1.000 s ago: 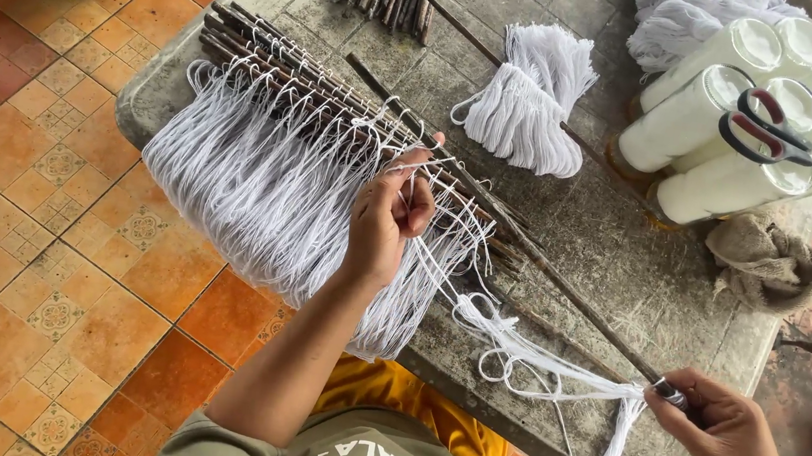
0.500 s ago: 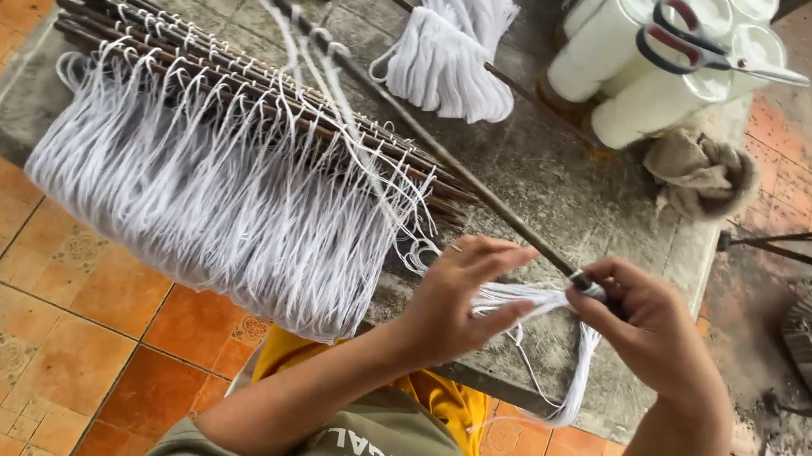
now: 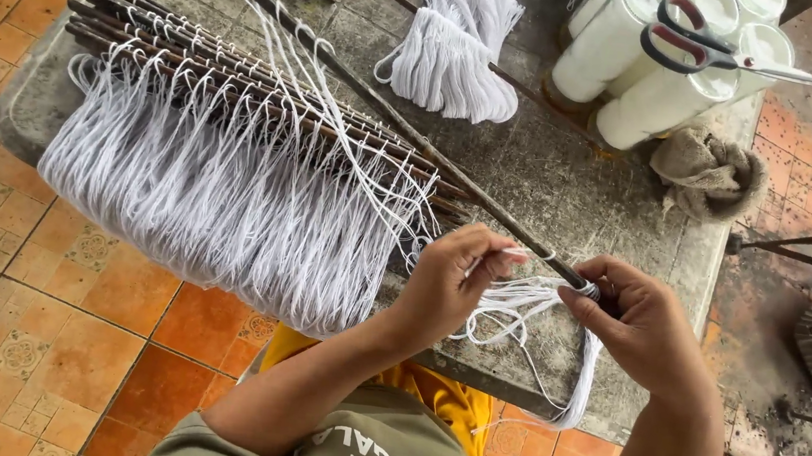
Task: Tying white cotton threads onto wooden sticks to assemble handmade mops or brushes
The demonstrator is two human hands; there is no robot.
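Head view: at the near edge of the grey stone tabletop [image 3: 571,190], left hand [image 3: 450,283] pinches white cord loops [image 3: 518,305]; right hand [image 3: 642,328] grips the dark thin wooden rod [image 3: 416,134]. Looping step; next calls for snug tightening. Scissors [image 3: 711,49] top white spools [image 3: 644,72] at the far edge.

Soft matt white cotton cord [image 3: 228,199], dark rough wooden sticks [image 3: 242,65], rough grey concrete slab [image 3: 571,185], glossy orange floor tiles [image 3: 34,320]

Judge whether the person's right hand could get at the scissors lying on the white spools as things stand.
Probably not at once: the right hand is busy pinching white cord at the end of a stick. The scissors lie uncovered atop the spools, with only bare table between.
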